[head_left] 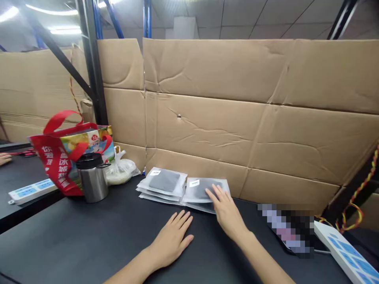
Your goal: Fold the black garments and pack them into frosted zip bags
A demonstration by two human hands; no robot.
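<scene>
My left hand (171, 238) lies flat on the black tabletop (97, 240), fingers stretched out and nothing in it. My right hand (226, 211) reaches farther forward, its fingers spread over the right edge of a short stack of frosted plastic pouches (194, 192). Through the top pouch a dark flat item shows, and a white label sits near its upper left; what the item is I cannot tell. Just to the left stands a taller stack of similar pouches (166, 181), also labelled. The right fingertips appear to rest on the top pouch.
At the left stand a steel thermos (94, 183), a red printed carry bag (56, 161) and a tied white plastic bag (121, 171). Power strips lie left (34, 191) and right (346, 248), near a blurred-out phone-like object (287, 228). A cardboard wall (207, 118) closes the back. Another person's hand (4, 158) shows far left.
</scene>
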